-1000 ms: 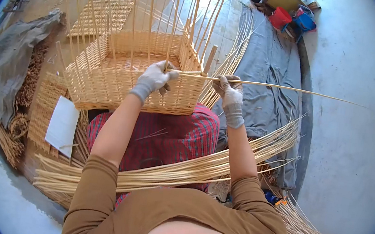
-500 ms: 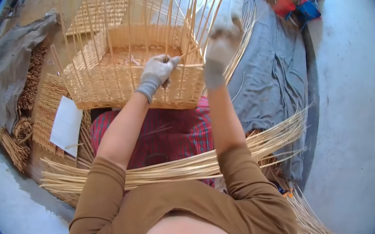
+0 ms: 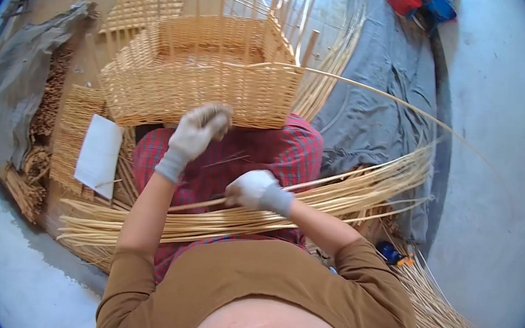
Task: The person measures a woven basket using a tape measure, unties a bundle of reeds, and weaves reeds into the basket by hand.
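Observation:
A woven rectangular basket (image 3: 196,93) with tall upright stakes rests across the knees, and a long loose cane strand (image 3: 383,90) sticks out from its right corner. My left hand (image 3: 197,133), in a pale glove, is just below the basket's front wall with fingers curled in. Nothing shows in it; the fingers are slightly blurred. My right hand (image 3: 254,190), also gloved, is closed round a cane strand (image 3: 202,205) above the lap. Beneath it, a bundle of long cane strands (image 3: 363,199) lies across the thighs.
Another woven panel (image 3: 151,1) lies behind the basket. To the left are a woven mat (image 3: 76,134), a white sheet (image 3: 98,156) and a grey cloth (image 3: 22,89). A blue-grey cloth (image 3: 381,106) covers the floor at right. More strands (image 3: 447,318) lie at lower right.
My left hand has left the basket's rim and come down below it. My right hand has dropped from beside the basket to the lap and closed on a strand. The basket has shifted slightly.

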Demonstrator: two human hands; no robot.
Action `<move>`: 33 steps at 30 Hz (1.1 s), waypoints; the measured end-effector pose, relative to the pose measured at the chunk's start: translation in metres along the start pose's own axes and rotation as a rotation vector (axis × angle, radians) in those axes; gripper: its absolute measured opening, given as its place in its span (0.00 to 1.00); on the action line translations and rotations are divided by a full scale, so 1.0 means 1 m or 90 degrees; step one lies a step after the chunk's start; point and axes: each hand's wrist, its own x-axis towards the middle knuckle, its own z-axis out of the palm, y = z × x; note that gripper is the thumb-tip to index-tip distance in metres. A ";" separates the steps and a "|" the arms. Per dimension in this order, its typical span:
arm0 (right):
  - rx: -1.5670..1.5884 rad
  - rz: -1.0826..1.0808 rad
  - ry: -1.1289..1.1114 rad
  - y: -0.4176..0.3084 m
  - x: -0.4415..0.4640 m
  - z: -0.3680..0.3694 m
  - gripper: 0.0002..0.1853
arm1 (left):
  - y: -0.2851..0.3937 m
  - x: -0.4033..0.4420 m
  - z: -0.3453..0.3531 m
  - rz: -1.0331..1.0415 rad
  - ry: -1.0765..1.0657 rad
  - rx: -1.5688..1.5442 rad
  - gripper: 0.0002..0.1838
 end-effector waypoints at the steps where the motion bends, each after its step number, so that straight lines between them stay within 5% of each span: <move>1: -0.094 0.068 0.061 0.005 -0.004 -0.014 0.11 | -0.003 -0.024 -0.011 0.063 -0.004 0.103 0.12; 3: -0.122 0.029 0.397 0.043 -0.019 -0.043 0.08 | 0.011 -0.059 -0.040 0.193 -0.009 0.419 0.09; 4: -0.106 0.123 0.549 0.054 -0.035 -0.065 0.05 | 0.026 -0.071 -0.060 0.267 -0.007 0.634 0.10; 6: -0.215 0.155 0.932 0.087 -0.061 -0.082 0.09 | -0.024 -0.083 -0.115 0.119 0.219 0.507 0.05; 7: -0.094 0.111 1.035 0.082 -0.058 -0.082 0.08 | -0.044 -0.075 -0.136 0.126 0.317 0.302 0.05; 8: 0.034 0.062 1.126 0.075 -0.052 -0.078 0.07 | 0.006 -0.073 -0.121 0.128 0.399 0.613 0.07; 10: 0.564 0.080 0.646 0.075 -0.036 -0.065 0.09 | 0.017 -0.041 -0.090 0.318 0.353 0.551 0.07; 12: 0.968 -0.208 0.549 0.030 -0.014 -0.064 0.15 | 0.026 -0.013 -0.050 0.407 0.137 0.569 0.10; 14: 0.867 -0.259 0.610 0.018 -0.016 -0.088 0.17 | 0.029 0.012 -0.045 0.416 0.144 0.510 0.09; 16: 0.660 -0.289 0.849 0.042 -0.026 -0.109 0.10 | 0.028 0.031 -0.051 0.416 0.136 0.459 0.09; 18: 0.703 -0.261 0.910 0.069 -0.037 -0.121 0.05 | 0.022 0.051 -0.062 0.215 0.415 0.337 0.20; 20: 0.815 -0.231 0.998 0.092 -0.036 -0.122 0.05 | 0.011 0.059 -0.059 0.214 0.383 0.325 0.30; 23: 0.857 -0.273 0.991 0.101 -0.015 -0.100 0.06 | -0.004 0.060 -0.046 0.105 0.418 0.427 0.38; 27: 0.982 -0.280 0.954 0.119 0.009 -0.075 0.06 | 0.003 0.058 -0.039 0.053 0.427 0.473 0.35; 29: 1.055 -0.216 0.920 0.134 0.013 -0.077 0.05 | -0.011 0.071 -0.045 0.250 0.480 0.322 0.30; 33: 1.035 -0.216 0.917 0.143 0.016 -0.090 0.05 | 0.032 0.110 -0.034 0.155 0.265 0.473 0.26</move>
